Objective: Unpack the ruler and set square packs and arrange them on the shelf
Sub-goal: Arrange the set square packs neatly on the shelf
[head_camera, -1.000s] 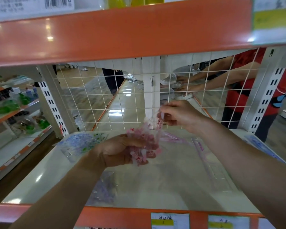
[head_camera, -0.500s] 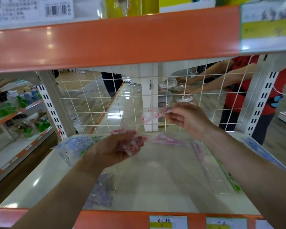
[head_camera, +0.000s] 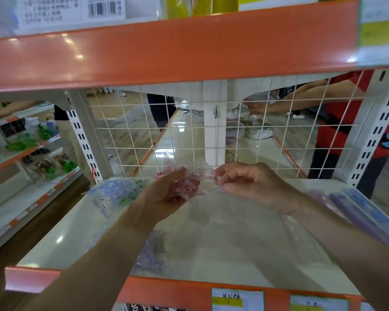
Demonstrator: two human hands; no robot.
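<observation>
White shop shelf [head_camera: 222, 243], wire mesh at the back. Left hand [head_camera: 166, 196] cupped a bunch of pink packs [head_camera: 186, 182] above the back edge's middle, while right hand [head_camera: 249, 185] pinched their clear plastic. Blue-green packs [head_camera: 115, 189] sat in the back left corner, ruler packs [head_camera: 364, 212] along the right edge.

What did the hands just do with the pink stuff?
The right hand, which had pulled a pink piece away rightward, moved back and now pinches clear wrap on the pink bundle. The left hand keeps its grip on the bundle. The blue-green pack and purple packs stayed put.
</observation>
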